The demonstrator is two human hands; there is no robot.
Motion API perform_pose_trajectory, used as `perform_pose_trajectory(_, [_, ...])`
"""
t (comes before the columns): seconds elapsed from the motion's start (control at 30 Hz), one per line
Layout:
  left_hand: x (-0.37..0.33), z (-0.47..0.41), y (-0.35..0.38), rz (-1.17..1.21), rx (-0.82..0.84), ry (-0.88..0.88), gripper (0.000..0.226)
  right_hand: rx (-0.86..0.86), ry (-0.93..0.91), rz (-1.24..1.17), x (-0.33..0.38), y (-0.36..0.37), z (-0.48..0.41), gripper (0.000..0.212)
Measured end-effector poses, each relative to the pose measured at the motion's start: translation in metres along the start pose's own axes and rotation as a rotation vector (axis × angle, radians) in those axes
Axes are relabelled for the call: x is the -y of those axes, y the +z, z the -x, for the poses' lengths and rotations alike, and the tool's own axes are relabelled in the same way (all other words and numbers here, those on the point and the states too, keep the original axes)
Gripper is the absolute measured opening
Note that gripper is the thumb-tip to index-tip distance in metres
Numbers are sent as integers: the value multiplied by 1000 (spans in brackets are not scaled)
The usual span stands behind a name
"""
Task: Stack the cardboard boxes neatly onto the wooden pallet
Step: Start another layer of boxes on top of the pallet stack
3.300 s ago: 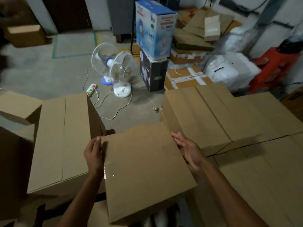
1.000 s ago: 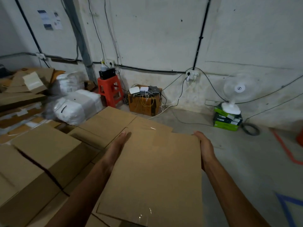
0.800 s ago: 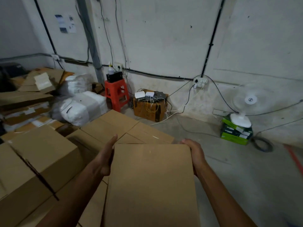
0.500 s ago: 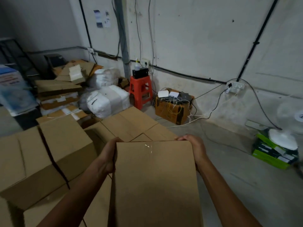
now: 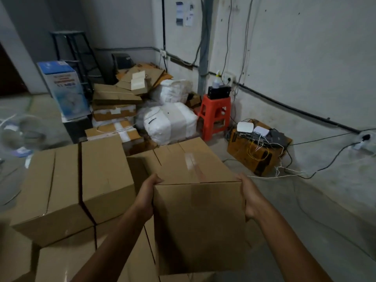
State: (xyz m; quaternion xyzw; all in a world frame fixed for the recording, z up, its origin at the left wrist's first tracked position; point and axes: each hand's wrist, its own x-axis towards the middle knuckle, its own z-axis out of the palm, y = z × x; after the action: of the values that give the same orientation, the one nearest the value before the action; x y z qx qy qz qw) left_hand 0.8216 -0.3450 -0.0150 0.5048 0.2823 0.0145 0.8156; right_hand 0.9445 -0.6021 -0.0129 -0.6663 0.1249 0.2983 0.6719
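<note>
Head view: I hold a cardboard box (image 5: 200,220) up between both hands, just right of the stacked boxes (image 5: 67,184) and over the concrete floor (image 5: 325,210). My left hand (image 5: 145,197) presses its left side, thumb hooked over the top edge. My right hand (image 5: 250,198) clamps the right side, thumb at the top corner. My fingers are mostly hidden behind the box, so I cannot tell how far they curl. Clear tape runs along its top. A red stool (image 5: 215,117) stands by the wall beyond.
</note>
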Motion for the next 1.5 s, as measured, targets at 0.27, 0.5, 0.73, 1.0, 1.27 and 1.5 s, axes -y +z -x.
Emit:
perform_pose_trajectory(0.27, [-14, -52, 17, 113, -232, -31, 22, 144, 124, 57, 24, 16, -91, 47])
perform_pose_trajectory(0.5, [-2, -83, 44, 60, -465, -77, 21, 286, 156, 184, 45, 10, -172, 66])
perform_pose_trajectory(0.73, [7, -126, 32, -3, -492, 53, 41, 456, 196, 285, 25, 12, -275, 101])
perform_pose_trajectory(1.0, [49, -194, -28, -89, -491, 150, 46, 432, 251, 261, 12, 56, -310, 93])
perform_pose_trajectory(1.27, [127, -259, -92, -64, -511, 187, 55, 328, 188, 125, -104, 78, -369, 99])
perform_pose_trajectory(1.5, [163, -331, -144, -358, -525, 246, 49, 265, 118, 135, -151, 120, -453, 112])
